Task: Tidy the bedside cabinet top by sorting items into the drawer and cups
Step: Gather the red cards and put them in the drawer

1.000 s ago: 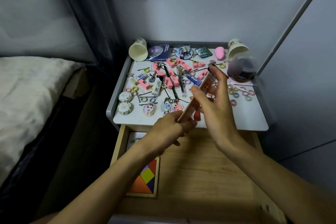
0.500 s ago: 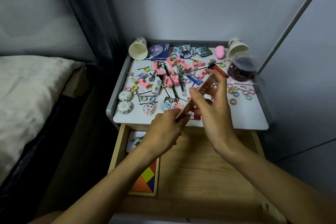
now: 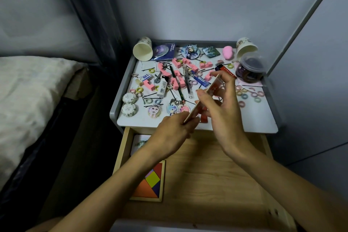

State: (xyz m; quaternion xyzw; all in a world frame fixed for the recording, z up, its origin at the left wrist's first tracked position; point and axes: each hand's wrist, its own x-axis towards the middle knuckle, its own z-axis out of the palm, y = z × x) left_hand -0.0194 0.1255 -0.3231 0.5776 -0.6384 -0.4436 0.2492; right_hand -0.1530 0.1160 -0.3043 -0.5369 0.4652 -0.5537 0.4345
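Counter: the pale cabinet top with a raised grey rim, crowded with small things from 9 o'clock round to 3 o'clock.
Stack of cards: thin, red and white, seen edge-on; held slanting in the air above the counter's 6 o'clock edge, with the low end toward 7 o'clock and the high end toward 1 o'clock.
Left hand: its fingers are curled and pinch the low end of the stack, just over the front rim.
Right hand: thumb on the near side and fingers on the far side, closed narrowly on the upper part of the stack.
Drawer: pulled open below the counter, wooden floor showing; a coloured tangram puzzle lies at its 8 o'clock side.
Left paper cup: on its side in the 11 o'clock corner, mouth toward the camera.
Right paper cup: tipped over in the 1 o'clock corner, just behind a clear-lidded jar with dark contents.
Pink foam pieces: scattered about the middle toward 12 o'clock, mixed with a dark pencil and black hairpins.
Hair rings: pastel loops spread loosely at 3 o'clock.
Keychains: cartoon charms near the front, at 7 o'clock, just beside the left hand.
Bed: pale bedding, well apart at the cabinet's 9 o'clock.
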